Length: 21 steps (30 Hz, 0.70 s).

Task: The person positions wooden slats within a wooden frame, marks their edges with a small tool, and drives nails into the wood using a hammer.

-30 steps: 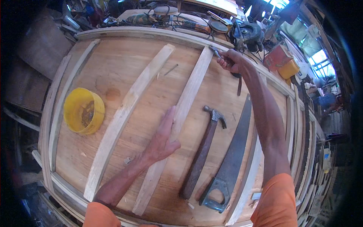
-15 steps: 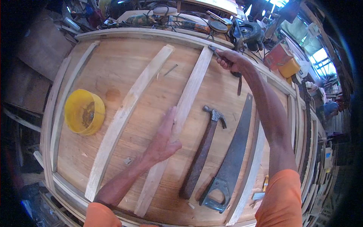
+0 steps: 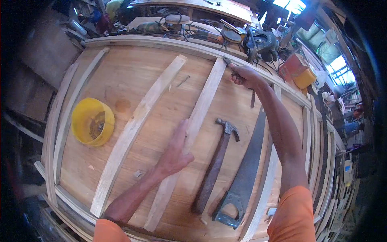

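My left hand [image 3: 177,149] is closed around the middle of a pale wooden strip [image 3: 207,90], which slants across the plywood panel [image 3: 149,167]. At the strip's far end, my right hand [image 3: 244,76] grips a dark tool that looks like pliers [image 3: 227,61]. Its tip is at the corner where the strip meets the far frame rail [image 3: 161,42]; one handle hangs below the hand. Right of the strip lie a claw hammer [image 3: 215,169] with a dark handle and a handsaw [image 3: 246,173]. A loose nail [image 3: 183,81] rests left of the strip.
A yellow tub [image 3: 92,121] with small metal pieces inside stands on the panel's left. Another wooden strip [image 3: 139,131] lies between it and my left hand. Beyond the far rail sit a circular saw [image 3: 262,44], cables and a red-and-yellow container [image 3: 300,70].
The view has shifted slightly, so the panel sits a little lower. Both hands keep their grips; the tool's tip stays at the strip's far end.
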{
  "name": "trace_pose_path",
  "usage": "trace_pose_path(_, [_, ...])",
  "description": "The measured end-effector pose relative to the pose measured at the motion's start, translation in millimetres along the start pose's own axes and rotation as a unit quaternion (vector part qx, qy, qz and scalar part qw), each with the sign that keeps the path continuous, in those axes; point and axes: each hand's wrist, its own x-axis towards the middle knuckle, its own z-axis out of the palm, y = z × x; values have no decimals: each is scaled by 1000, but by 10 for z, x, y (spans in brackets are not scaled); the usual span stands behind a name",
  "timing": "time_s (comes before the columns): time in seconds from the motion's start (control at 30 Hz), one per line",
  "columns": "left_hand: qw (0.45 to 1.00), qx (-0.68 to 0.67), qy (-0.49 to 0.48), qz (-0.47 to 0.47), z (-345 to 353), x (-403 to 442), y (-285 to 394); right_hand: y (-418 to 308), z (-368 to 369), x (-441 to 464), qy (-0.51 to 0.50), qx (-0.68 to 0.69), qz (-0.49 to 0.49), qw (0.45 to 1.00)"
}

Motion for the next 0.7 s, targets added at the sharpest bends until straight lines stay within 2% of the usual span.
trace_pose_path(0.07, [1000, -4, -1, -2, -11, -6, 17, -30, -54, -29, -95, 230, 83, 965])
trace_pose_path(0.1, [1000, -9, -4, -3, -10, -3, 24, -43, -63, -20, -95, 231, 83, 965])
trace_pose_path(0.17, [1000, -25, -5, -8, -1, -3, 22, -111, -51, -68, -33, 262, 77, 961])
trace_pose_path(0.27, [999, -27, -7, -17, 1, 1, 30, -128, -140, -61, -54, 297, 95, 948])
trace_pose_path(0.37, [999, -28, -16, -22, -36, -7, 94, -70, -276, 86, -103, 246, 87, 960])
trace_pose_path(0.7, [999, -9, -40, -18, -82, 13, -4, -90, -451, 68, -210, 214, 79, 951])
